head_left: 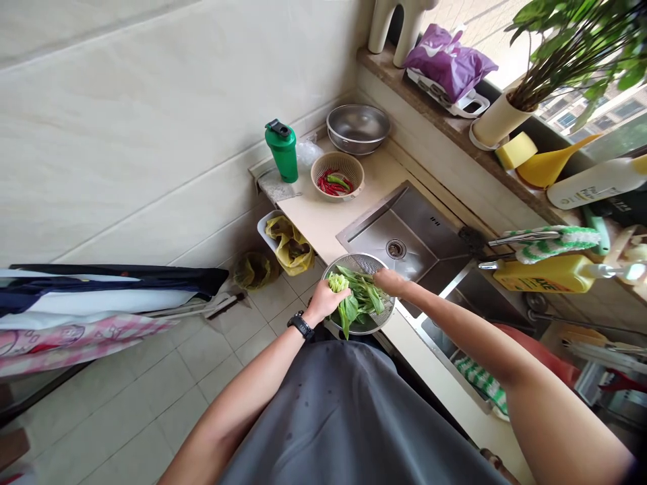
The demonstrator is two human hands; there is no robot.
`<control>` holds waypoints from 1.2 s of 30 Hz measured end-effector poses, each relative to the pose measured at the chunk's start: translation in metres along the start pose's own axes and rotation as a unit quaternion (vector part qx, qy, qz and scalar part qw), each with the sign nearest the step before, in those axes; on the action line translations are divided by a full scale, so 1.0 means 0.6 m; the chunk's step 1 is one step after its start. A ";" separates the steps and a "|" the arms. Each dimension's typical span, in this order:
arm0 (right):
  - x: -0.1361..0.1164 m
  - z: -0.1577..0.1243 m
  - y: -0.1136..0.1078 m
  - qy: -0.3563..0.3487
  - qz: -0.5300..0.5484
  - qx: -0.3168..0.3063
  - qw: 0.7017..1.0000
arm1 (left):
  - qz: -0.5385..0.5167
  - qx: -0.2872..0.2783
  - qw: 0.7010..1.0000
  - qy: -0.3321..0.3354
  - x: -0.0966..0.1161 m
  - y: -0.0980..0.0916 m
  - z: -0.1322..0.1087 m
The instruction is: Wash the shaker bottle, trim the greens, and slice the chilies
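A metal mesh colander rests on the counter's front edge, filled with leafy green vegetables. My left hand, with a black watch on the wrist, is closed around the pale stalks of a bunch at the colander's left side. Reaching in from the right, my right hand lies on the leaves with its fingers curled into them. The steel sink lies just behind the colander.
A small basket of red and green chillies, a green shaker bottle and a steel bowl stand at the counter's far end. A yellow detergent bottle lies by the tap. The windowsill holds a potted plant.
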State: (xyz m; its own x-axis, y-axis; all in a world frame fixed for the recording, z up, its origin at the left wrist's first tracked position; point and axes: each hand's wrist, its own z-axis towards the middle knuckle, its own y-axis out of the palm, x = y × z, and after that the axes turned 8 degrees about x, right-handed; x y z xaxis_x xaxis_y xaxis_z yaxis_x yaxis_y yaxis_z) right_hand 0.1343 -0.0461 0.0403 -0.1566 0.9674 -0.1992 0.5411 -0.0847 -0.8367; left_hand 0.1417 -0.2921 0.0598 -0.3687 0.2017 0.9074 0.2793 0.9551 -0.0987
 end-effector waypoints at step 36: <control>-0.077 -0.092 -0.144 -0.092 0.054 0.019 0.994 | 0.241 -0.140 0.927 0.251 0.089 0.012 0.025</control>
State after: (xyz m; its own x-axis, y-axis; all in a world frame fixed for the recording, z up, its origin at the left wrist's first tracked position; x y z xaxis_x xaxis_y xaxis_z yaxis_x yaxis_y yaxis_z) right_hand 0.1403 -0.0702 0.1500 -0.2502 0.8925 -0.3754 0.5316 -0.1974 -0.8237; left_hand 0.1108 -0.2710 0.1013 0.2974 0.3972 0.8682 0.5492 0.6726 -0.4959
